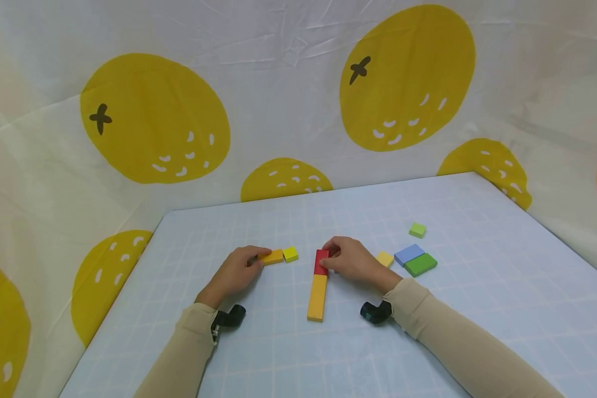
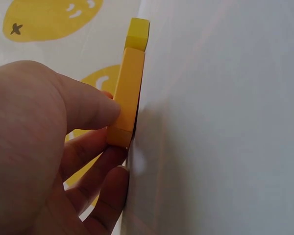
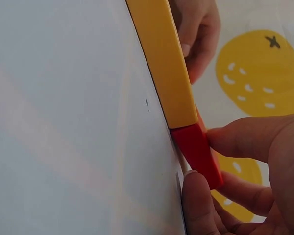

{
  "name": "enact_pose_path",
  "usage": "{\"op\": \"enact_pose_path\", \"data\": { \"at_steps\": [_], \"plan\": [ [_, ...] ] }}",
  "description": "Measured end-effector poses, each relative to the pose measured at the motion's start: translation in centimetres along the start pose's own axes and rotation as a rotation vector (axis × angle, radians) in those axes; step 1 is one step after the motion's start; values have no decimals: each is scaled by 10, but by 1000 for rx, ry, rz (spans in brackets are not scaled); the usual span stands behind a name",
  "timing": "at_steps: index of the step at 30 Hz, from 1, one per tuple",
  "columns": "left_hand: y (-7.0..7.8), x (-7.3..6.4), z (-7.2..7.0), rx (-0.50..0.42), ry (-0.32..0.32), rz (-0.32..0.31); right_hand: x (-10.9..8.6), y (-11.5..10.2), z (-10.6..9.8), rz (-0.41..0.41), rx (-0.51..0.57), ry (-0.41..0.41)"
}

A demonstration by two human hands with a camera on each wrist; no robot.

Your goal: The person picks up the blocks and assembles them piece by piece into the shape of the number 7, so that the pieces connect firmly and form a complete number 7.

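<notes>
My left hand (image 1: pixel 235 272) pinches a short orange block (image 2: pixel 127 93) between thumb and fingers at its near end. Just beyond that block's far end stands a small yellow block (image 1: pixel 291 254). A red block (image 1: pixel 320 261) is held between the thumb and fingers of my right hand (image 1: pixel 354 261). Its near end meets the far end of a long yellow-orange block (image 1: pixel 317 298), so the two form one line on the table. In the right wrist view, the red block (image 3: pixel 200 155) continues straight on from the long block (image 3: pixel 161 58).
Right of my right hand lie a pale yellow block (image 1: pixel 385 258), partly hidden by it, a blue block (image 1: pixel 409 254) and a green block (image 1: pixel 420 265) side by side. A light green block (image 1: pixel 418 230) sits farther back. Fruit-print cloth (image 1: pixel 288 127) borders the pale table (image 1: pixel 258 359).
</notes>
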State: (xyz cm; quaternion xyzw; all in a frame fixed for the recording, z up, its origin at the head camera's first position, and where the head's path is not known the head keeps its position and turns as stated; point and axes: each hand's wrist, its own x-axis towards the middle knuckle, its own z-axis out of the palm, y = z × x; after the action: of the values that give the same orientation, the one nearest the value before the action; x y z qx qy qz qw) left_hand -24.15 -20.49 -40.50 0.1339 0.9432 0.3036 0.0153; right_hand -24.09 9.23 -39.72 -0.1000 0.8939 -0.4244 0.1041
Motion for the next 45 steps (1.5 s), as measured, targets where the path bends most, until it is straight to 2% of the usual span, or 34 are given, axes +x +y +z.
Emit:
{"op": "enact_pose_path", "data": {
  "at_steps": [22,34,45],
  "plan": [
    [0,3,1,27,3,14,2,2,-2,-9,-66,12],
    [-5,0,0,18,4,27,1,0,0,-1,-54,-6],
    [-2,1,1,9,3,15,0,1,-2,5,-44,2]
  ]
}}
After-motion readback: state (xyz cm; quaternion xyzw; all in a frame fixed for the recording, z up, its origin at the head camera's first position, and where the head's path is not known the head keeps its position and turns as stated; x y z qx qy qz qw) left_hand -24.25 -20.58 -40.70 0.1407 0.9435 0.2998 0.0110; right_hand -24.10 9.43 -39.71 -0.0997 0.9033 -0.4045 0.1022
